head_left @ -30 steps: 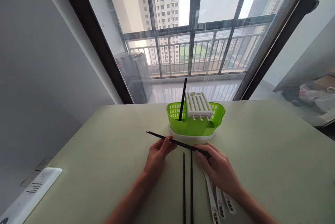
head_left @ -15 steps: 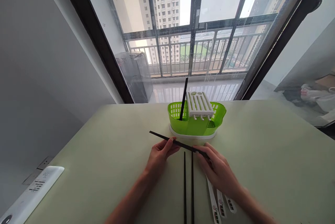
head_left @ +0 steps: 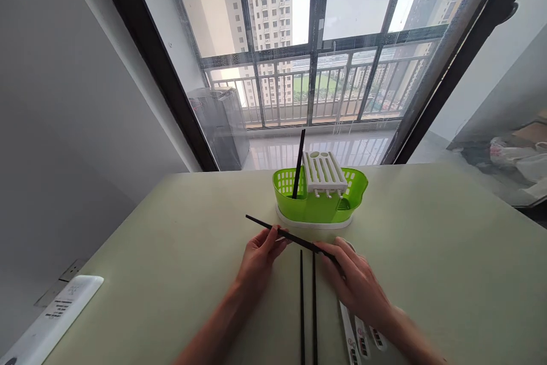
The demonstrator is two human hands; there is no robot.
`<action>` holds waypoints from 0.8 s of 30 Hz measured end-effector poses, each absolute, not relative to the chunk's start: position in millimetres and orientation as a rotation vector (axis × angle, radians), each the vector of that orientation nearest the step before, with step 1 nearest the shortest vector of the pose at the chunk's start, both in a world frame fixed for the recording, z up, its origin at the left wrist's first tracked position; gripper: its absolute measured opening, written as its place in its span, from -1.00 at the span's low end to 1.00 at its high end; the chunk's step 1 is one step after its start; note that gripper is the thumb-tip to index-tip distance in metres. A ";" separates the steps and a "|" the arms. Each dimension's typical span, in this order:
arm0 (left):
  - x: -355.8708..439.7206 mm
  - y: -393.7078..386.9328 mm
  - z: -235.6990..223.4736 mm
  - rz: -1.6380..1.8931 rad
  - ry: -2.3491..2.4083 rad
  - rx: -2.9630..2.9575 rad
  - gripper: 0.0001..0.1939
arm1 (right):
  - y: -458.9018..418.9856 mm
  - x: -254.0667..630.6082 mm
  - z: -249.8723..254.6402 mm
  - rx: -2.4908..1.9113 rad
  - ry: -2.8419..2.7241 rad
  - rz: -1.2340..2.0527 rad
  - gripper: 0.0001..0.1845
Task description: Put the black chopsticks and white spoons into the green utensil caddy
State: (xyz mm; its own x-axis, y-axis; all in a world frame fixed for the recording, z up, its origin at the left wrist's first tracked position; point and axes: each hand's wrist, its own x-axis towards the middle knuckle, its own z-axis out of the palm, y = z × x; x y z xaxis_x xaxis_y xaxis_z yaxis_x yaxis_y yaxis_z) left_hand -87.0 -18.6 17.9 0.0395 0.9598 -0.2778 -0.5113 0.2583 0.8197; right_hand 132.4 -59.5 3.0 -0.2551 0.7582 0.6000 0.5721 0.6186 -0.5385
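Observation:
A pair of black chopsticks (head_left: 299, 239) is held slantwise above the table between my two hands. My left hand (head_left: 261, 251) pinches it toward the thin end, which points left. Around the thicker end, my right hand (head_left: 352, 274) is closed, hiding the tip. Below them, two more black chopsticks (head_left: 314, 308) lie side by side on the table. White-handled utensils (head_left: 349, 333) with labels lie partly under my right hand and wrist. Behind my hands stands a green cutlery basket (head_left: 325, 208) with a white slotted rack (head_left: 325, 174) on top; black chopsticks (head_left: 298, 164) stand in its left compartment.
The pale green table (head_left: 171, 274) reaches to a glass door and window at its far edge. At the left edge lies a white elongated device (head_left: 55, 319) with dark markings. A wall socket (head_left: 70, 270) is beside it.
The chopsticks in my hands now lie closer together, their thin tips nearly lined up. My right hand has moved very slightly. The view has shifted a little.

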 end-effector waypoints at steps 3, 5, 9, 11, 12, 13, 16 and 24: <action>-86.0 -18.7 23.6 1.262 0.986 0.591 -0.57 | -59.4 131.2 5.5 -1.026 -1.954 0.227 -0.69; -92.0 -15.3 34.6 1.284 1.012 0.636 -0.57 | -59.1 130.4 6.8 -1.033 -1.926 0.217 -0.71; -123.0 1.9 76.9 1.520 1.082 0.762 -0.52 | -57.0 129.8 4.6 -1.044 -1.825 0.260 -0.69; -139.2 12.0 104.6 1.714 1.113 0.834 -0.52 | -55.5 129.7 2.9 -1.034 -1.781 0.287 -0.71; -144.6 16.5 118.5 1.801 1.117 0.905 -0.55 | -54.8 129.6 2.4 -1.030 -1.767 0.292 -0.74; -147.4 20.7 131.8 1.869 1.120 0.992 -0.58 | -54.2 129.3 2.4 -1.029 -1.760 0.289 -0.75; -140.2 34.2 161.9 1.917 1.146 1.275 -0.64 | -53.3 127.9 3.9 -1.024 -1.773 0.263 -0.79; -91.5 108.0 155.5 1.268 1.281 1.799 -0.48 | -49.6 130.1 3.1 -1.004 -1.793 0.246 -0.79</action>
